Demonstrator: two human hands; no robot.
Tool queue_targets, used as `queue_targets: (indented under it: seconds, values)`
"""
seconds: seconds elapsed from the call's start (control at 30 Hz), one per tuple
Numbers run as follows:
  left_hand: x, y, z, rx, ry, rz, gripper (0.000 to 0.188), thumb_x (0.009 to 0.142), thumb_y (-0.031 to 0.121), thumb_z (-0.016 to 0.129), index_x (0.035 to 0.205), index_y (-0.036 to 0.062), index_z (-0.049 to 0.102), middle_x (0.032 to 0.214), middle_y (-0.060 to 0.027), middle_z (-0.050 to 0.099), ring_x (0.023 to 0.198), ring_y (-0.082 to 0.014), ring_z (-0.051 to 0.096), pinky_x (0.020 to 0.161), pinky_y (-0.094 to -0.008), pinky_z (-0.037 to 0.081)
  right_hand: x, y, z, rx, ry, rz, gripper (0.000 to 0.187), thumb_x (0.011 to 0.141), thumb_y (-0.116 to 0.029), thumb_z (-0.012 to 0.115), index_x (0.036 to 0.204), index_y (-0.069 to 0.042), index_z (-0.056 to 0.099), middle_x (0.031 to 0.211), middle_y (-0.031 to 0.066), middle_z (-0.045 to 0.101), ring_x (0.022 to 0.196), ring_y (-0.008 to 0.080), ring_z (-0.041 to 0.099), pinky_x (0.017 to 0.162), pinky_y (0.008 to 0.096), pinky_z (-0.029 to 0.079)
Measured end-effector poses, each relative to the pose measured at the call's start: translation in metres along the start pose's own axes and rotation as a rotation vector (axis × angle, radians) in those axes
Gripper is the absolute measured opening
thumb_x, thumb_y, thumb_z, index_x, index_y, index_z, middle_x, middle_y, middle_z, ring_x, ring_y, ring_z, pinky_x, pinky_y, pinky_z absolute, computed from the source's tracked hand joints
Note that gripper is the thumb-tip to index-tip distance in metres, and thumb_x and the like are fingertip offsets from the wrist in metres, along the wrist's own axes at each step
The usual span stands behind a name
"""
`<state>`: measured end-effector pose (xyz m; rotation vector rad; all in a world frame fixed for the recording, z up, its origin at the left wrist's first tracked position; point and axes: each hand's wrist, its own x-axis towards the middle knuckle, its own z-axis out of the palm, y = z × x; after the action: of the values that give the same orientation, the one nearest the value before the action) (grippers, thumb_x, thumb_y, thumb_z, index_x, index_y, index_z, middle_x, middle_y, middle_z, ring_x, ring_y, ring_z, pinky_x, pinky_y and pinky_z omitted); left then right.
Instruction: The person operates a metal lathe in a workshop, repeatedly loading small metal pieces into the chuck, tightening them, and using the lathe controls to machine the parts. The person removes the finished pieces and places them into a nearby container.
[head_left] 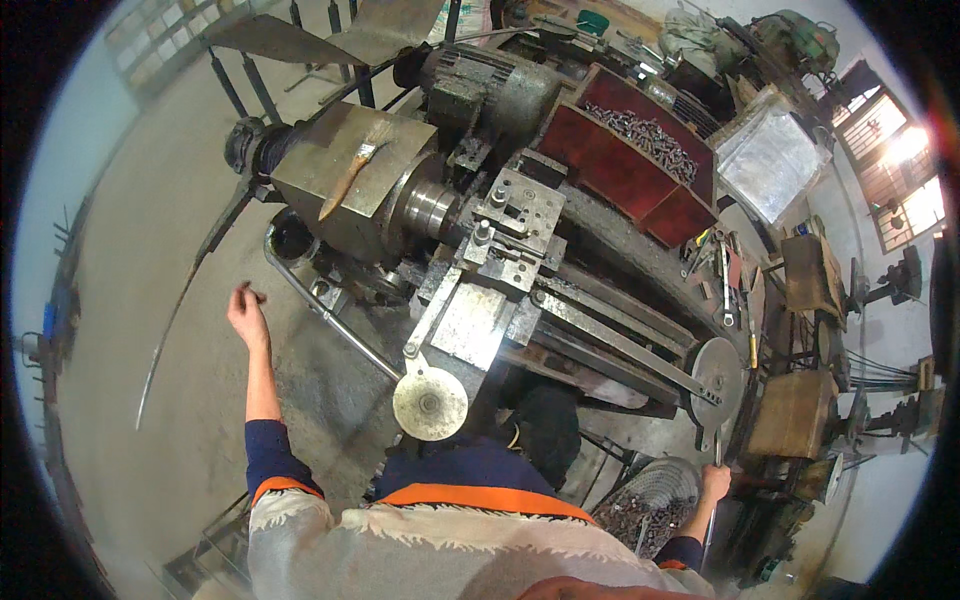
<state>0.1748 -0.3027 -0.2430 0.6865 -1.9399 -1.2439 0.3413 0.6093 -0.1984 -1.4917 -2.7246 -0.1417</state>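
Observation:
My right hand (716, 482) is wrapped round a long metal lever (717, 448) that comes down from a grey round disc (718, 380) at the right end of the lathe. My left hand (245, 315) is raised over the floor at left, its fingers loosely bent and apart. Dark patches show at its fingertips. To its right runs a bent metal bar (345, 328). The lathe's spindle chuck (432, 210) faces the tool slide (490, 260). A round pale handwheel disc (430, 402) sits at the slide's near end, and a wooden-handled brush (345, 185) lies on the headstock (320, 150).
A red tray (590, 140) full of small metal parts stands behind the lathe. Wrenches (728, 290) lie at its right. By my right forearm is a basket (655, 490) of metal pieces. A thin rod (175, 325) slants down at left; a motor (495, 85) stands behind.

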Motion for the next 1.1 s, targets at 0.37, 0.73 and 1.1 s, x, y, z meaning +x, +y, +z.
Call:
queue_targets:
  seconds: [0.37, 0.73, 1.1]
  values:
    - [-0.006, -0.096, 0.065, 0.926, -0.711, 0.143, 0.027, 0.070, 0.016, 0.062, 0.096, 0.0089, 0.060, 0.089, -0.0192, 0.065, 0.088, -0.0357, 0.063, 0.074, -0.0429, 0.050, 0.000, 0.005, 0.010, -0.035, -0.020, 0.022, 0.036, 0.069, -0.024, 0.054, 0.094, 0.000, 0.064, 0.098, 0.0244, 0.064, 0.096, 0.0401, 0.060, 0.084, 0.0464, 0.047]
    - [0.029, -0.075, 0.028, 1.183, -0.658, 0.300, 0.027, 0.077, 0.024, 0.058, 0.101, 0.0113, 0.062, 0.089, -0.0168, 0.065, 0.085, -0.0336, 0.063, 0.071, -0.0448, 0.050, -0.027, 0.018, -0.020, -0.001, -0.150, 0.055, 0.034, 0.070, -0.023, 0.057, 0.092, 0.001, 0.064, 0.097, 0.0235, 0.064, 0.095, 0.0393, 0.061, 0.082, 0.0452, 0.048]
    - [0.003, 0.042, 0.087, -0.381, -0.093, -0.495, 0.024, 0.086, 0.014, 0.058, 0.095, -0.0049, 0.047, 0.073, -0.0165, 0.063, 0.052, -0.0221, 0.063, 0.045, -0.0279, 0.050, -0.045, 0.075, 0.006, -0.048, -0.094, 0.115, 0.038, 0.074, -0.032, 0.057, 0.085, 0.004, 0.061, 0.095, 0.0262, 0.063, 0.094, 0.0400, 0.061, 0.082, 0.0462, 0.048]
